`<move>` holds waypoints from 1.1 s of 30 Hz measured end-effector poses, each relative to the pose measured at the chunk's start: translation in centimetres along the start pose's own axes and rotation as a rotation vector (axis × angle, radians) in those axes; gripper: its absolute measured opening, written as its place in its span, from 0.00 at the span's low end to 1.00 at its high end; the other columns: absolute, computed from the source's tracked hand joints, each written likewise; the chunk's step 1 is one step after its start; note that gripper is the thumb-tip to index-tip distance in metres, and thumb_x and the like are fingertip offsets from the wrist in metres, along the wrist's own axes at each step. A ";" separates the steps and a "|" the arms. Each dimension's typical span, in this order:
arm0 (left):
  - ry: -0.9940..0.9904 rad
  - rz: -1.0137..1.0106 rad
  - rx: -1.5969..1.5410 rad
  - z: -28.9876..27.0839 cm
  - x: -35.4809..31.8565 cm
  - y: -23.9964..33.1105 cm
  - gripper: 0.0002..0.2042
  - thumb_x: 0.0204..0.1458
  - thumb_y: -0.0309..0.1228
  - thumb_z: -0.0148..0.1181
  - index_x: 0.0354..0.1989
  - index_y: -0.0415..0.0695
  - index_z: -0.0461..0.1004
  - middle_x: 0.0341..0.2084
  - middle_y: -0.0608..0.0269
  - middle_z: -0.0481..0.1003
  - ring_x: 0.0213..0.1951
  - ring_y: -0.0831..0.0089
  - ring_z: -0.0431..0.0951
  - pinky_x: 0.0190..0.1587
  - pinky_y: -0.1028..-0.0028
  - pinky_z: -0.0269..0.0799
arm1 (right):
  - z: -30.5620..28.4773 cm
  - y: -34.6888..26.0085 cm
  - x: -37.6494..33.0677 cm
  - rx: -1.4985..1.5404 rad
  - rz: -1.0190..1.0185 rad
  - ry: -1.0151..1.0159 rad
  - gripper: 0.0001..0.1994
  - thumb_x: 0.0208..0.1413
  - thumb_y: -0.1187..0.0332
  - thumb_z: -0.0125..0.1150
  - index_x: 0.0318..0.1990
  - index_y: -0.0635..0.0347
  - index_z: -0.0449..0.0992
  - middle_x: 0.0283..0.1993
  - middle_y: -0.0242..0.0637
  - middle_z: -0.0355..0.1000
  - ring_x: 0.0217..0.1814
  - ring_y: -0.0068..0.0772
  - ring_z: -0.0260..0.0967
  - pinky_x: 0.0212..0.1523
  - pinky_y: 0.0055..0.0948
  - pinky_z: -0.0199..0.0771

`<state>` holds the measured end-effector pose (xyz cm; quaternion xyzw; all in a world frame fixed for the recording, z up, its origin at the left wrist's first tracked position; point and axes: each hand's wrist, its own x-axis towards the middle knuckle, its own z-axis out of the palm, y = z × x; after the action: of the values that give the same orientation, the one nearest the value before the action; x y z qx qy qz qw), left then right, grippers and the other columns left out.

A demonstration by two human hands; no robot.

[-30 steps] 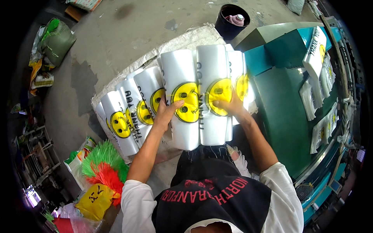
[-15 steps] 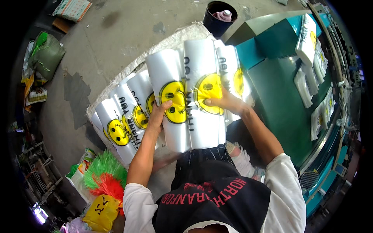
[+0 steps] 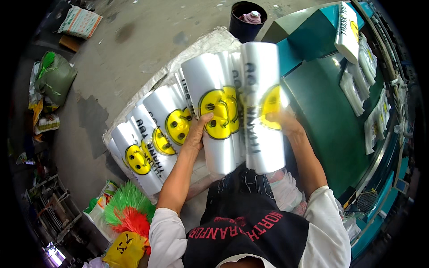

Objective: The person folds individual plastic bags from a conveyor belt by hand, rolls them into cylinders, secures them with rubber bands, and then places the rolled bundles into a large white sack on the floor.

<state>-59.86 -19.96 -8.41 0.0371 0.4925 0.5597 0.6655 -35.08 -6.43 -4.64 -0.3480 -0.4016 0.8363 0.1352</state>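
A row of folded white plastic-bag bundles with yellow smiley faces and black lettering leans across a pale woven sack [image 3: 214,39] in front of me. My left hand [image 3: 196,130] grips one bag bundle [image 3: 210,154] at mid-height, its thumb on the printed face and its fingers hidden behind. My right hand [image 3: 288,124] is shut on a second bag bundle [image 3: 262,152], holding it upright by its right edge; this bundle and hand are blurred by motion. Further bag bundles [image 3: 137,154] fan out to the left of my left hand.
At right is a green-topped table [image 3: 321,107] with several bag stacks [image 3: 355,91] on it. A dark bucket [image 3: 239,31] holding a pink bottle [image 3: 252,17] stands beyond the sack. A green and red bristly duster [image 3: 127,207] and a yellow bag [image 3: 125,250] are at lower left.
My right hand has moved right with its bundle, opening a gap from the one in my left hand. The left hand has shifted slightly right.
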 end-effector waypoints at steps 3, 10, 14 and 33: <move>0.082 0.154 0.174 2.1 0.2 -0.9 0.25 0.46 0.35 0.63 0.52 0.38 0.66 0.42 0.62 0.73 0.43 0.75 0.73 0.46 0.74 0.69 | -0.9 0.4 0.5 -0.065 0.046 0.034 0.36 0.42 0.66 0.69 0.59 0.64 0.58 0.51 0.37 0.67 0.51 0.28 0.66 0.53 0.27 0.68; -0.067 -0.036 0.033 -2.0 0.7 -0.4 0.21 0.54 0.36 0.57 0.53 0.37 0.66 0.48 0.58 0.73 0.47 0.69 0.74 0.52 0.71 0.69 | -3.0 3.4 2.9 0.201 -0.003 -0.220 0.43 0.43 0.68 0.69 0.65 0.60 0.47 0.58 0.38 0.62 0.58 0.30 0.61 0.59 0.28 0.63; -0.033 -0.010 0.078 -2.1 0.8 -0.4 0.24 0.54 0.42 0.57 0.55 0.42 0.65 0.47 0.60 0.73 0.46 0.67 0.75 0.49 0.69 0.73 | -3.1 3.9 3.4 0.260 -0.007 -0.270 0.44 0.43 0.67 0.71 0.65 0.60 0.47 0.58 0.37 0.62 0.59 0.29 0.60 0.59 0.27 0.63; -0.328 -0.214 0.305 20.7 7.6 -9.0 0.23 0.58 0.42 0.47 0.56 0.37 0.63 0.47 0.56 0.71 0.45 0.66 0.75 0.47 0.70 0.72 | -23.4 1.5 -26.3 0.082 -0.236 0.694 0.43 0.35 0.64 0.72 0.61 0.63 0.55 0.49 0.40 0.69 0.48 0.32 0.69 0.51 0.32 0.70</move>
<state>-39.91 -6.95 -7.86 0.1750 0.4575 0.3917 0.7789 0.18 -7.14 -3.49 -0.5566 -0.3355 0.6624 0.3726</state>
